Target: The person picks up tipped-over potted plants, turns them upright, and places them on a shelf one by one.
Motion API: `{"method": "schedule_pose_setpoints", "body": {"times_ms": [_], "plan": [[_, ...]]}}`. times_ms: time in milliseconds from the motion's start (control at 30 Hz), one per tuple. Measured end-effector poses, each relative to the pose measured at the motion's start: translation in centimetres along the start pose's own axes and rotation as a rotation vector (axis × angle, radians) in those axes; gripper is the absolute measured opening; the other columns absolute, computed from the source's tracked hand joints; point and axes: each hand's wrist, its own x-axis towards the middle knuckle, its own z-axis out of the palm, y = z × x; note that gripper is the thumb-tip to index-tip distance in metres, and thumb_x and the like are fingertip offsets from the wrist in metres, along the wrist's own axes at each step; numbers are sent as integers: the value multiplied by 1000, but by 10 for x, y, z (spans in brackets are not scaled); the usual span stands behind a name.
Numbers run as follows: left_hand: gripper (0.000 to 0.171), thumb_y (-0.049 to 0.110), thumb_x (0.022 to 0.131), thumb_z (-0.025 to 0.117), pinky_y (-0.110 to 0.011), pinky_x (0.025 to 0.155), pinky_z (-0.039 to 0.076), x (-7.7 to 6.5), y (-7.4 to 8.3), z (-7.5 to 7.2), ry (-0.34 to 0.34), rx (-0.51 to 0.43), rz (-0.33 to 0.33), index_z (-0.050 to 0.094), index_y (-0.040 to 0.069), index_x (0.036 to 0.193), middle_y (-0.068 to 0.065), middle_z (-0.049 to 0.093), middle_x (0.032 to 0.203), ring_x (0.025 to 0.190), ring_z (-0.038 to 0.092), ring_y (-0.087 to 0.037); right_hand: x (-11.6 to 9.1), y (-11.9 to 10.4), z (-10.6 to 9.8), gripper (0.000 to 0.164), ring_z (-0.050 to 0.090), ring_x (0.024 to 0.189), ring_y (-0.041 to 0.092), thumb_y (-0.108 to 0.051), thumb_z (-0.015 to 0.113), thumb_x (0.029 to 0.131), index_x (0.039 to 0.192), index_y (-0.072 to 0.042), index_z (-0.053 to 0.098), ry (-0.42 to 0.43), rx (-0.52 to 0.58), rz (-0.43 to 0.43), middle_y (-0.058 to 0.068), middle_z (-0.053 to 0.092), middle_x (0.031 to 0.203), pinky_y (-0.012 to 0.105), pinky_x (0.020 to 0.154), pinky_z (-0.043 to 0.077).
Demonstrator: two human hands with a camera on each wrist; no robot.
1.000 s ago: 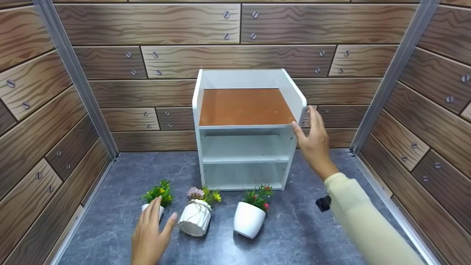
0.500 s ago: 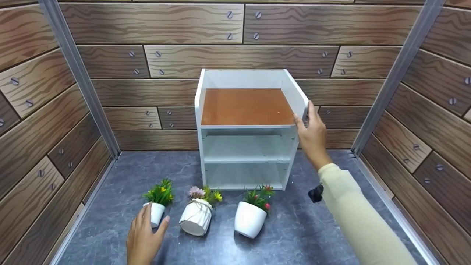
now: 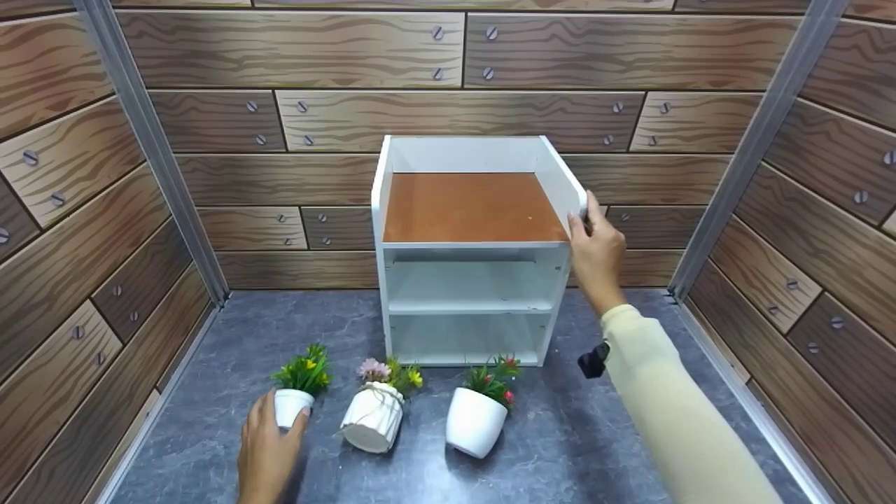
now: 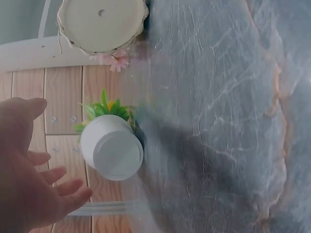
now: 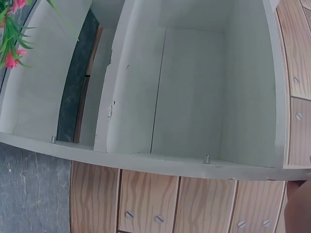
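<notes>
My left hand (image 3: 269, 448) is beside a small white flowerpot (image 3: 292, 407) with green leaves and yellow flowers. Its fingers are spread, and the left wrist view shows a gap between them and the pot (image 4: 114, 150). The thumb and fingers of my right hand (image 3: 598, 253) hold the front edge of the right side panel of a white shelf unit (image 3: 469, 306) with a brown top board. Only a bit of that hand (image 5: 299, 208) shows in the right wrist view.
A ribbed white pot (image 3: 373, 418) with pink and yellow flowers and a smooth white pot (image 3: 476, 421) with red flowers lie tipped before the shelf unit. Wood-patterned walls (image 3: 280, 49) surround the grey marbled floor (image 3: 280, 315). A black strap piece (image 3: 593, 360) hangs at my right sleeve.
My left hand has drawn slightly back and down, its thumb now lower beside the small pot. My right hand has closed onto the side panel's edge. Pots and shelf unit stay put.
</notes>
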Motion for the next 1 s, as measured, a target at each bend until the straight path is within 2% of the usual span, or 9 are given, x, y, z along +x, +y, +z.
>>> {"method": "schedule_pose_setpoints", "body": {"times_ms": [200, 400, 600, 900, 1000], "plan": [[86, 51, 88, 61, -68, 96, 30, 9, -5, 4, -10, -1, -43, 26, -2, 146, -30, 24, 145, 130, 26, -50, -1, 1, 0, 44, 62, 108, 25, -19, 66, 91, 133, -13, 57, 22, 57, 18, 17, 63, 120, 40, 91, 50], [81, 40, 88, 64, -66, 97, 32, 15, -10, 10, 14, 9, -40, 28, -5, 145, -32, 28, 142, 127, 31, -51, -1, 0, 2, 42, 61, 110, 22, -16, 65, 91, 133, -13, 57, 28, 116, 35, 17, 61, 123, 37, 92, 50], [76, 35, 87, 66, -64, 95, 36, 21, -12, 14, 31, 43, -33, 34, -8, 141, -35, 36, 136, 122, 39, -52, 0, -1, 3, 42, 62, 109, 24, -16, 65, 91, 132, -12, 58, 28, 111, 38, 17, 62, 121, 37, 92, 51], [68, 29, 82, 73, -60, 85, 42, 28, -10, 18, 145, 96, 66, 47, -14, 127, -35, 51, 117, 105, 51, -51, 0, 0, 1, 42, 62, 109, 24, -12, 65, 90, 132, -10, 58, 38, 107, 30, 18, 62, 121, 38, 90, 51], [67, 30, 80, 75, -60, 81, 44, 31, -8, 21, 181, 106, 48, 49, -14, 124, -33, 52, 113, 102, 53, -51, -1, 1, 2, 42, 62, 107, 24, -11, 65, 90, 131, -9, 58, 41, 107, 26, 18, 63, 119, 39, 89, 52]]}}
